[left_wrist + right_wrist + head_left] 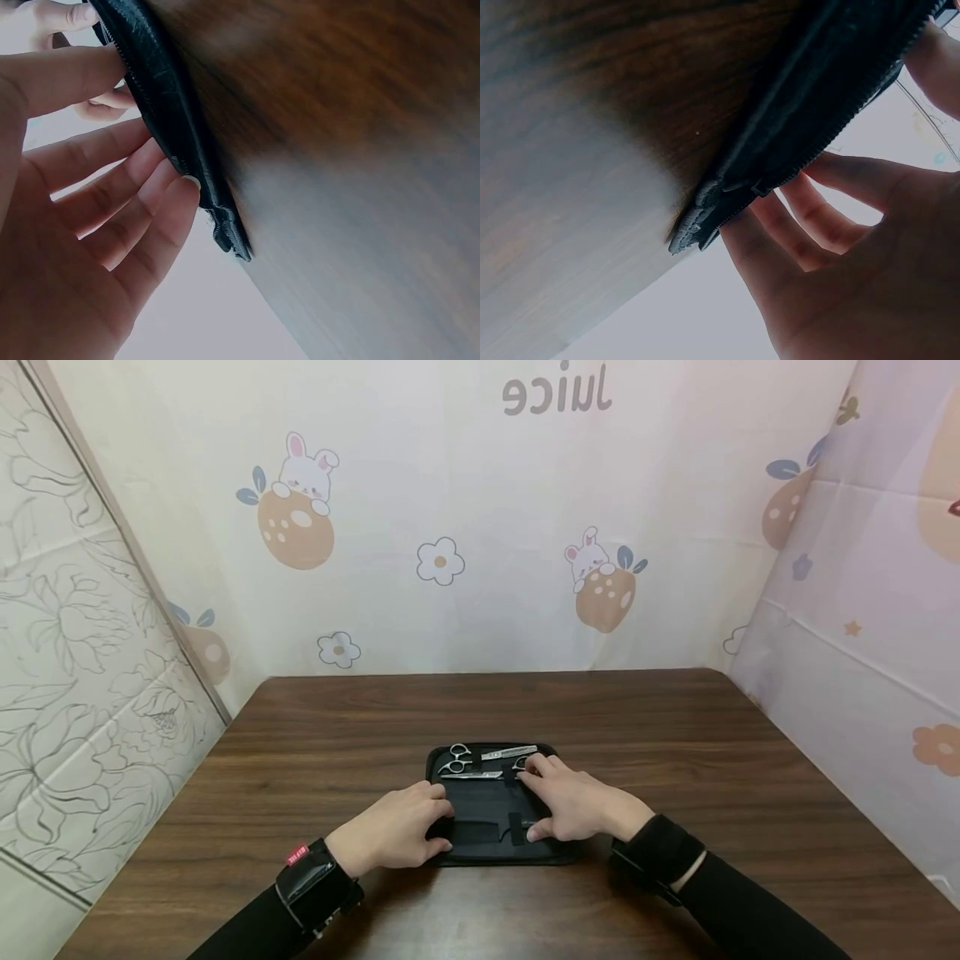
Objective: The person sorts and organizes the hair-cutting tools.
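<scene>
Case (472, 795) lies spread on the table (337, 718) between both hands, two scissors (513, 752) strapped along its far side. Left hand (393, 828) touches its left edge, fingers loosely bent and apart; right hand (577, 802) rests on its right edge, thumb and fingers apart, fingertips near one scissors' handle.

Case (472, 797): black
Scissors (510, 752): silver
Counter (322, 735): dark brown, streaked wood grain
Back cloth (480, 477): off-white; tan spotted fruits, blue leaves, white-and-pink rabbits, grey lettering
Left panel (67, 610): pale, grey line-drawn flowers
Right cloth (862, 560): pale lilac-white, orange flower
Sleeves (247, 927): black
Wristband tag (297, 855): red, white marks
</scene>
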Available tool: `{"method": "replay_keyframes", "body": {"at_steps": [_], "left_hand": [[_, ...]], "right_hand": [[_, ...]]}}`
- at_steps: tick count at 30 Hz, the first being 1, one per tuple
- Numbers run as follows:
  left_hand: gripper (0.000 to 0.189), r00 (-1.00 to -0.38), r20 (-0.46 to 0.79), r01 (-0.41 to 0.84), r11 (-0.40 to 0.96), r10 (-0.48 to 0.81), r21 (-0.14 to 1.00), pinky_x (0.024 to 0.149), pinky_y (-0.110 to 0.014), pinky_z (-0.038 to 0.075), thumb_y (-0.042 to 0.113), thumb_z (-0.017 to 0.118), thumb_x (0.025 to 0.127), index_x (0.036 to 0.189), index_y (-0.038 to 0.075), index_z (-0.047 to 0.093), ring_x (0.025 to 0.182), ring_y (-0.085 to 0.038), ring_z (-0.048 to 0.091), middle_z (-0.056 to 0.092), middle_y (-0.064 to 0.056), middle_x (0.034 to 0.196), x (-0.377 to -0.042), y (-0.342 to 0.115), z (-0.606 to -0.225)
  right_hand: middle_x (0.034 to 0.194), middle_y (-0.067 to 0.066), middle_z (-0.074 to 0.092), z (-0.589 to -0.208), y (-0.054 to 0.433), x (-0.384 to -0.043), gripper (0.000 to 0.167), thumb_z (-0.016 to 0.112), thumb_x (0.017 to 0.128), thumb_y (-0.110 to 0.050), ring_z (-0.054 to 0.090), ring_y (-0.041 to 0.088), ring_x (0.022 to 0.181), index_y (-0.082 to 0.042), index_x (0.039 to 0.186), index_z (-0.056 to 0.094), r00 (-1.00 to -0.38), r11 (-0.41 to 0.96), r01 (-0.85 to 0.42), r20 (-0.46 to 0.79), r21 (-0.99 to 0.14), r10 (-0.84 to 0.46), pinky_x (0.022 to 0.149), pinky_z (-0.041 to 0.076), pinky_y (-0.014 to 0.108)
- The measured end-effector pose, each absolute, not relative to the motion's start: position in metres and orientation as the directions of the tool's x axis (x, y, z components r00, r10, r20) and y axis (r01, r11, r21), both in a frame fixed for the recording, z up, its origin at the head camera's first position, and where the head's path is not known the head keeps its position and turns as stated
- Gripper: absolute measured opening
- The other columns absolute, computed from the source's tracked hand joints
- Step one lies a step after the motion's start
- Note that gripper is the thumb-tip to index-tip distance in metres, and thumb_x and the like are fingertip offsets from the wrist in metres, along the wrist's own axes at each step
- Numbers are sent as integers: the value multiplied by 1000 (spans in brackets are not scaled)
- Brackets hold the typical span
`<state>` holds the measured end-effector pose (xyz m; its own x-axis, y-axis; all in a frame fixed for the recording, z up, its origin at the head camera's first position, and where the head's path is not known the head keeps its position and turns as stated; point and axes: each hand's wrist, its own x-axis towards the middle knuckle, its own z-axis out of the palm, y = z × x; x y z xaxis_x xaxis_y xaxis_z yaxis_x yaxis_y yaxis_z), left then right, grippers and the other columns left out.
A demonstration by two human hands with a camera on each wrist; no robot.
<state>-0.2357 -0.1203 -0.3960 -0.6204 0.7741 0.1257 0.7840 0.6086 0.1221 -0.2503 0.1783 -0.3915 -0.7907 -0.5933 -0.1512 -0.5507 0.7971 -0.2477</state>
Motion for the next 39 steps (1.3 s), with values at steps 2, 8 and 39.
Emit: {"method": "replay_keyframes", "body": {"at_steps": [2,8,39], "left_hand": [[25,-622,121,782,611,773,122,68,-29,49,28,81,87,103,11,73,84,-11,51,53,6,91,-236,-120,-396],[24,-627,104,778,615,772,129,66,-29,49,28,80,87,103,11,73,83,-10,50,53,7,91,-236,-119,-395],[23,-615,104,788,604,782,121,67,-27,48,28,81,87,99,11,73,79,-8,49,53,7,88,-236,-109,-392]], "right_hand": [[153,12,35,-391,178,-250,79,74,93,-42,38,28,137,-1,153,42,-792,800,-549,-154,-243,-590,95,48,46],[153,12,35,-390,177,-250,79,74,93,-42,39,28,136,-1,153,42,-790,797,-553,-152,-243,-594,93,49,45],[152,12,36,-388,176,-251,79,75,92,-42,38,28,137,-1,153,43,-794,804,-542,-166,-243,-585,95,48,47]]}}
